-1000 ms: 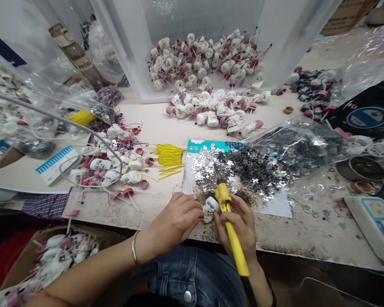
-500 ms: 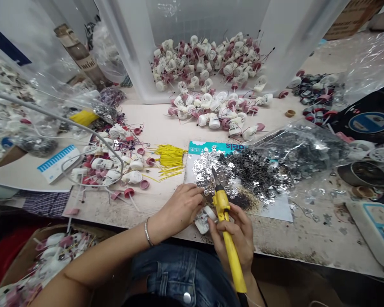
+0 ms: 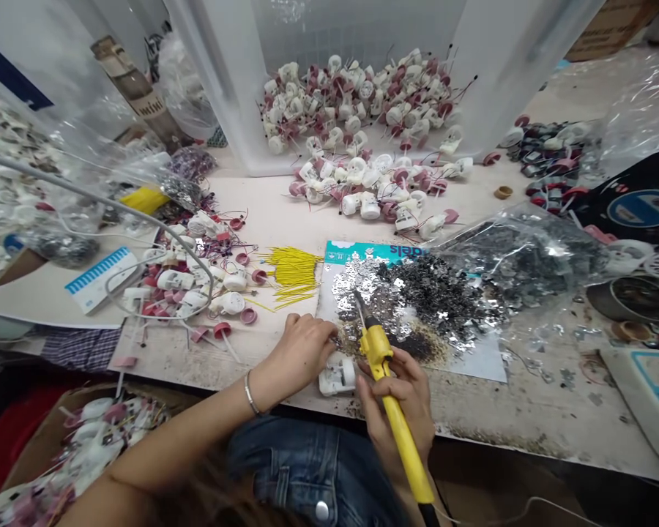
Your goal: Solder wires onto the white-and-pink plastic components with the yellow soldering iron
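Note:
My right hand (image 3: 398, 399) is shut on a yellow soldering iron (image 3: 381, 359), whose thin metal tip points up and left over a heap of silver metal stampings (image 3: 417, 307). A small white plastic housing (image 3: 337, 375) with wires lies on the scorched workbench just in front of the iron. My left hand (image 3: 302, 351) hangs just above and to the left of that housing, fingers loosely curled. It appears to hold nothing. A bracelet circles my left wrist.
The stampings lie on a printed sheet (image 3: 461, 362) beside a plastic bag of metal pieces (image 3: 519, 256). Yellow wires (image 3: 293, 267) and white-and-pink parts (image 3: 220, 293) sit to the left. A translucent bin (image 3: 356, 95) stands behind. A cardboard box (image 3: 49, 446) sits lower left.
The white housing has left my left hand and now lies on the bench. My left hand has moved up and left, and the iron's tip has shifted slightly left.

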The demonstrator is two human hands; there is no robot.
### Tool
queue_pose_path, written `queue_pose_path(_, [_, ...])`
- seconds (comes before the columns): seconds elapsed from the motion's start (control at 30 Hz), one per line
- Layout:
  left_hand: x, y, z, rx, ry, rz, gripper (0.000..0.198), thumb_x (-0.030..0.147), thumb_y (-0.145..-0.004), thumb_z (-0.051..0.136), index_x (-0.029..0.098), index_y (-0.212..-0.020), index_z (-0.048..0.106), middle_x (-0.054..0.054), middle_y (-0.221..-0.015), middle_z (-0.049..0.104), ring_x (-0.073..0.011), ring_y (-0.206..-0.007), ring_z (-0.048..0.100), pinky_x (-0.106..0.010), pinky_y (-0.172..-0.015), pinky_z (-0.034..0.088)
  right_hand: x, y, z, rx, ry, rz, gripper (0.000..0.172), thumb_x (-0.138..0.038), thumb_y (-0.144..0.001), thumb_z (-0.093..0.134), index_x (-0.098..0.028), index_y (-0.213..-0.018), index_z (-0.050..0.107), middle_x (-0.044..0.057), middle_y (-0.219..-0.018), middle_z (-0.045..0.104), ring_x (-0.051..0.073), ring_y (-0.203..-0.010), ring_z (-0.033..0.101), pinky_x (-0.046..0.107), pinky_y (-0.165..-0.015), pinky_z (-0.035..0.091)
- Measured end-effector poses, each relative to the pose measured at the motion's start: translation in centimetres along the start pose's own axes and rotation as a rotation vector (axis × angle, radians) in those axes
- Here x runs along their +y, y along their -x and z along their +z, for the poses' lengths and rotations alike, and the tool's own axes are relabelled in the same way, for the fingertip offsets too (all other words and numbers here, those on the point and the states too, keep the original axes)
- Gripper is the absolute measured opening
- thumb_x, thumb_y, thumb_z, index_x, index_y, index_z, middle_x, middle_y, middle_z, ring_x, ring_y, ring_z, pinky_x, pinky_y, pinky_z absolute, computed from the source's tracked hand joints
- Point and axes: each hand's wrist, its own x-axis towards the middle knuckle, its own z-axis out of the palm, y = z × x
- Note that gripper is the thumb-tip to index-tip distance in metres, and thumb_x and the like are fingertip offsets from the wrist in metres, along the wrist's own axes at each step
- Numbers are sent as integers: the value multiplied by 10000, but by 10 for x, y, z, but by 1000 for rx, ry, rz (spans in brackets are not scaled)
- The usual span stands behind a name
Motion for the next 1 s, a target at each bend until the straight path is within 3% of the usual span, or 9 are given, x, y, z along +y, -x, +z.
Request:
queue_pose_path(0.1, [2,-7,0,10,-20,12,110,183,-926,544,161,-946,651,-63,-927,697,-242,-946,592,-387,-868,373,1,-1,0,-9,1,-25,199,-27,-779,645,-189,-756,531,48,-1220,508,156,-1083,611,295,-820,611])
queue_pose_path(0.27, [2,-2,-1,65,-89,-69,248,176,-935,524,156,-1172,593,-84,-954,694,-254,-945,599,-382,-845,373,4,3,-13,34,29,-52,173,-26,-783,638,-176,-745,562,58,-1206,562,162,-1025,643,295,-800,606])
queue_pose_path(0.33, [1,3,-2,24,-82,-81,168,185,-930,535,166,-1049,652,-73,-929,701,-253,-938,603,-382,-847,367,7,6,-24,48,39,-81,171,-34,-771,658,-182,-842,607,63,-1170,607,177,-1017,653,302,-795,605])
queue_pose_path(0.43, [3,2,-3,-2,-25,-63,153,215,-933,540,182,-895,684,-46,-893,709,-236,-914,608,-373,-842,359,11,12,-41,19,104,-147,377,-46,-766,668,-180,-1115,621,80,-1179,643,215,-1064,649,334,-811,609])
queue_pose_path(0.6, [10,-16,2,20,36,15,172,217,-921,575,198,-1071,657,-42,-976,710,-227,-969,599,-373,-873,333,14,17,-57,-25,153,-162,534,-56,-790,640,-190,-1300,552,76,-1234,647,233,-1049,671,356,-812,621])
queue_pose_path(0.77, [12,-19,2,0,-52,114,152,198,-957,502,171,-965,651,-51,-943,698,-219,-942,592,-393,-884,295,12,18,-59,6,147,-178,569,-49,-775,652,-175,-1317,536,91,-1230,645,242,-1038,673,368,-787,625])
queue_pose_path(0.83, [11,-12,1,12,-99,144,190,189,-974,456,175,-1016,641,-54,-926,694,-225,-940,590,-403,-883,287,9,18,-60,-18,149,-203,549,-30,-775,640,-165,-1300,551,100,-1235,636,233,-1052,665,350,-797,619])
queue_pose_path(0.93, [8,0,0,-12,-75,107,179,177,-951,493,163,-1063,632,-61,-918,697,-223,-920,600,-392,-875,300,5,19,-66,-97,179,-211,489,-19,-788,613,-194,-1245,598,87,-1252,628,221,-1068,661,334,-828,609])
queue_pose_path(1.0, [7,4,1,-34,-18,48,138,183,-931,528,166,-977,658,-54,-901,702,-211,-894,611,-375,-863,313,1,20,-72,-125,161,-170,483,-30,-798,602,-192,-1253,590,85,-1230,643,221,-1059,667,337,-837,608])
